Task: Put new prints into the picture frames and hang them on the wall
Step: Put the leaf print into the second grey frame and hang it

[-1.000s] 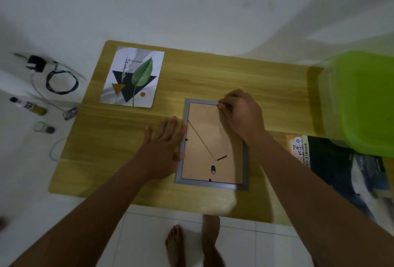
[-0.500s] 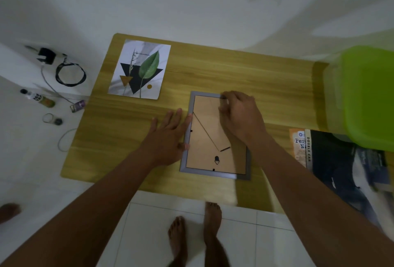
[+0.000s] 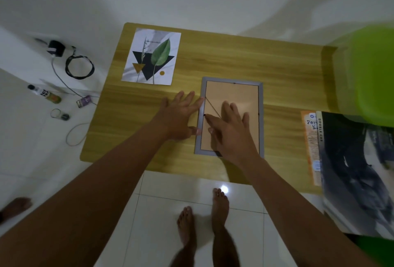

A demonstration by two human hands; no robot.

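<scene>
A grey picture frame (image 3: 234,80) lies face down on the wooden table (image 3: 277,74), its tan backing board showing. My left hand (image 3: 181,115) lies flat beside the frame's left edge, fingertips and thumb touching that edge. My right hand (image 3: 231,128) rests flat on the lower half of the backing, fingers straight, index finger near the left-side clip. A print (image 3: 151,56) with a green leaf and dark triangle lies flat at the table's back left, apart from both hands.
A green plastic chair (image 3: 371,74) stands at the right. Magazines (image 3: 341,160) overhang the table's right front. On the floor at left lie a charger with cables (image 3: 70,62), a small bottle (image 3: 44,94) and small bits. My bare feet (image 3: 202,219) stand before the table.
My right hand has slid from the frame's top edge down onto the lower backing and flattened out. My left hand stays at the frame's left edge. The camera view has shifted.
</scene>
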